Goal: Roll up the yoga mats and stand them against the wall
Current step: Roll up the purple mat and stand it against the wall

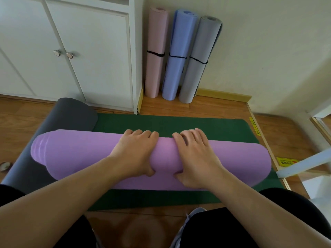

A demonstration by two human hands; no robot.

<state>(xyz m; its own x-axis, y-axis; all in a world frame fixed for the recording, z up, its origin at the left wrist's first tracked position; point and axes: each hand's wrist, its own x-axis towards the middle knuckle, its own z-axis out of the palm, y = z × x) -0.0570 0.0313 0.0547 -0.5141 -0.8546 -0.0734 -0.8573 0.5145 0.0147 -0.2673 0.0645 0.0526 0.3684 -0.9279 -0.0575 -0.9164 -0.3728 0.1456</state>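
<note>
A rolled purple yoga mat (71, 154) lies crosswise on a flat green mat (206, 127) on the wooden floor. My left hand (134, 153) and my right hand (195, 156) both clasp the middle of the purple roll, fingers over its far side and thumbs on the near side. A dark grey mat (68, 115) lies unrolled at the left, partly under the purple roll. Against the back wall stand three rolled mats, each with a black band: pink (155, 51), blue (177, 54) and light grey (198, 58).
A white cabinet (89, 51) with two round knobs fills the back left, right beside the standing mats. A yellow skirting board (223, 94) runs along the wall. At the right are a threshold strip with yellow labels (286, 161) and a pale bar. My knees and a shoe are at the bottom.
</note>
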